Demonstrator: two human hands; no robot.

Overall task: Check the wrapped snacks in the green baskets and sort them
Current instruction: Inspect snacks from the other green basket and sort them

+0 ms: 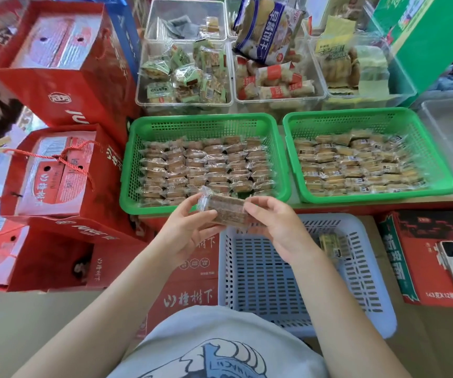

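In the head view, one wrapped snack is held up between the left hand and the right hand, each pinching one end, above the near rim of the left green basket and the lilac basket. If one pinch is loosened on the slippery wrapper, the snack could be dropped among the unchecked rows and the sorting mixed. The right green basket is full too.

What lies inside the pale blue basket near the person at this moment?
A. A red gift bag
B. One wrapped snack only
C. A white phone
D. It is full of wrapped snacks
B: in the pale blue basket only one wrapped snack shows, near its right wall; part of the floor is hidden by the right hand.
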